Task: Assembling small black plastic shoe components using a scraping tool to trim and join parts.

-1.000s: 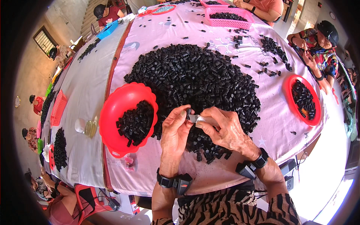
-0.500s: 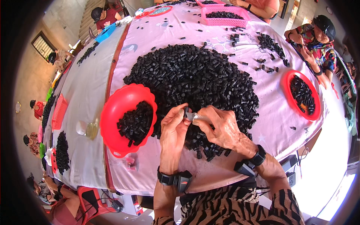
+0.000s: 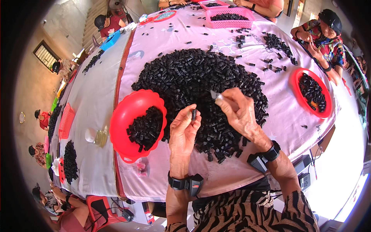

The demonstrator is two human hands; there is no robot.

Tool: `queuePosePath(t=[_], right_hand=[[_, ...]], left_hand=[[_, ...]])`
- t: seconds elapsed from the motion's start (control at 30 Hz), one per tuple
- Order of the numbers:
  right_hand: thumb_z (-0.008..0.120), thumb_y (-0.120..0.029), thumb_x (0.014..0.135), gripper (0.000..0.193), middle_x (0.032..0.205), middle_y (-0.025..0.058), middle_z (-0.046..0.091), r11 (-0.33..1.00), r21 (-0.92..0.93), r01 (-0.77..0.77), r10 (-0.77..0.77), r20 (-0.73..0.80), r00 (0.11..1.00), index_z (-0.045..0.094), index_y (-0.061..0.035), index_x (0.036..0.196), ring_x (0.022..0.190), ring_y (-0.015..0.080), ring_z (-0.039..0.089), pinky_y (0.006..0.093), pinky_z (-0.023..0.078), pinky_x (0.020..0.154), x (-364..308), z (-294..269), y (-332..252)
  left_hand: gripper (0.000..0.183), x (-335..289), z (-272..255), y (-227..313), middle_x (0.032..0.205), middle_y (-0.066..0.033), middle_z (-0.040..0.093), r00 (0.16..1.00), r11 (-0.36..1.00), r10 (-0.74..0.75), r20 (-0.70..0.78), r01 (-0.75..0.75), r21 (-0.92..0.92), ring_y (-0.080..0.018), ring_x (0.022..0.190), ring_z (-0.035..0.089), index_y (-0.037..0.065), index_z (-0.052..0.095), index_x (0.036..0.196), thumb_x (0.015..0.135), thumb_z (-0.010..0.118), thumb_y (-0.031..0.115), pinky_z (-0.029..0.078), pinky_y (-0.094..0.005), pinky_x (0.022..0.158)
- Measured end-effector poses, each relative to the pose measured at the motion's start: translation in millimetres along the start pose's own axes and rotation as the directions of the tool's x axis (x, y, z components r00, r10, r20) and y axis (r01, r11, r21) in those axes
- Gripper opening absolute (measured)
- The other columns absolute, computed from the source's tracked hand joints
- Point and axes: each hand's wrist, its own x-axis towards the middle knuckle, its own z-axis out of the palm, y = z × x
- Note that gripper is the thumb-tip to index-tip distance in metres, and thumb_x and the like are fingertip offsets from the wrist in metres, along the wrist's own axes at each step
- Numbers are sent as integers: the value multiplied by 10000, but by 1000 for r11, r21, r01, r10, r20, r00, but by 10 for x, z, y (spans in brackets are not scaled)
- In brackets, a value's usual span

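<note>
Now, in the head view, pinches a black cylinder (image 3: 194,115) upright in the left hand (image 3: 183,129) and grips a pale pointed tool (image 3: 214,94) in the right hand (image 3: 240,112), over the black heap (image 3: 193,71), toward the near edge of the surface (image 3: 154,183).

tan-and-black striped sleeves (image 3: 300,212), black wrist straps (image 3: 176,183)

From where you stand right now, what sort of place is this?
Probably a small handwork workshop, judging by the big heap of small black cylindrical pieces on the pink patterned tablecloth, the red scalloped basin holding more, and several people seated around, like the person in a colourful shirt.
</note>
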Motion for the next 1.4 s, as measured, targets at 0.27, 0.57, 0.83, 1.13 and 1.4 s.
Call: queuePosePath(t=[0.27,0.57,0.83,1.13,1.4], right_hand=[[785,-122,821,264,805,90,654,965,233,-122,62,250,966,609,-2,976,696,106,607,280,493,572,-128,146,-51],[685,-133,895,151,661,118,594,973,217,-74,10,282,959,586,-20,892,554,221,582,320,459,525,-138,146,-44],[650,-159,938,161,633,1,551,972,195,-129,62,316,947,595,-14,894,584,37,465,241,365,490,-125,119,-20],[590,-146,953,152,731,20,614,828,352,-436,289,399,870,611,-8,892,682,81,566,263,451,585,-75,61,-90],[611,-143,943,133,707,-15,553,775,410,-481,339,373,864,610,-24,884,653,56,483,248,401,562,-82,58,-22]], left_hand=[[184,-12,35,-120,944,-61,680,998,994,-47,51,41,101,-130,797,646,-12,654,1084,921,650,72,546,-265,714],[80,2,4,-169,921,-54,673,993,986,-64,95,48,161,-123,788,631,12,657,990,927,630,54,526,-266,733],[69,-35,85,-166,887,-55,670,995,985,-90,34,84,152,-130,773,627,9,654,972,936,628,63,504,-263,713],[118,-26,150,-168,893,-78,677,995,983,-64,73,50,179,-150,779,637,0,651,1029,926,636,57,502,-264,705],[256,-35,167,-143,973,-74,680,998,975,-62,2,60,212,-164,865,657,-20,637,1143,891,645,24,544,-298,825]])
